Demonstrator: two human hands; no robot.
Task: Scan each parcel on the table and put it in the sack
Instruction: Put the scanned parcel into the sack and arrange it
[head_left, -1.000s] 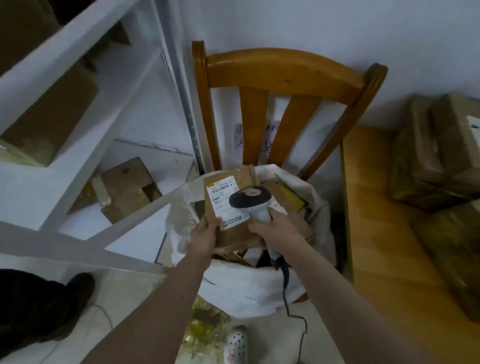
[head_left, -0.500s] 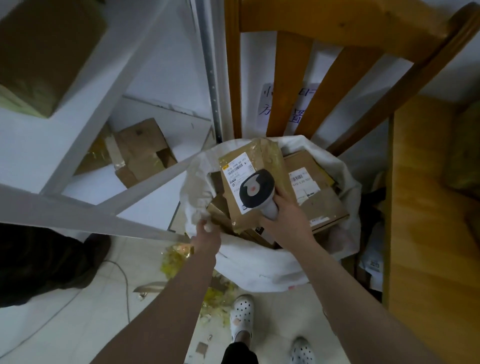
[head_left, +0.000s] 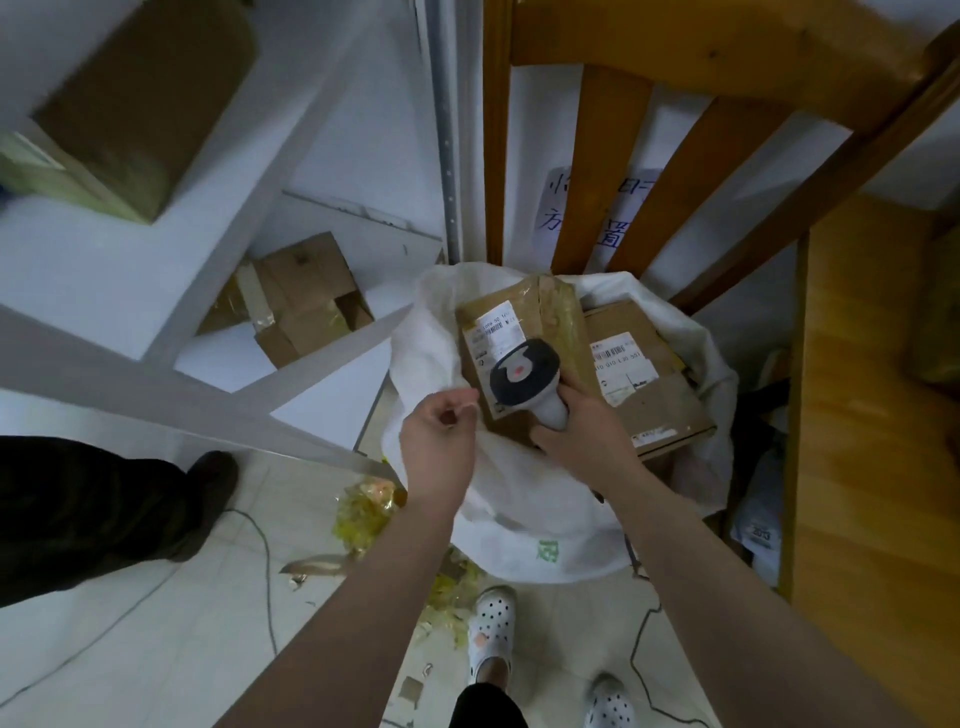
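- The right hand (head_left: 584, 441) has its grip closed round the pale handle of a barcode scanner (head_left: 524, 374). The handle is mostly hidden inside the fist.
- The scanner's dark head sits over the taped brown parcel (head_left: 563, 317) and covers the lower part of its white label. Whether the hand also presses on the parcel cannot be told.
- That parcel stands tilted in the mouth of the white sack (head_left: 519, 514). It leans beside a flatter second parcel (head_left: 660, 410), whose near edge the right wrist hides.
- The left hand (head_left: 441, 436) hangs just at the sack's near rim. Its grip is slack, with the fingers (head_left: 462, 402) loosely curled and nothing visible between them. Contact with the cloth is unclear.
- The scanner's cable (head_left: 641, 644) shows only below the sack, on the tiled floor.
- Behind the sack rises a wooden chair (head_left: 618, 171), whose slats cut across a handwritten paper note (head_left: 558, 208), leaving it only partly legible.
- The wooden table (head_left: 878, 467) runs off the right edge, and what lies on it is dark and blurred.
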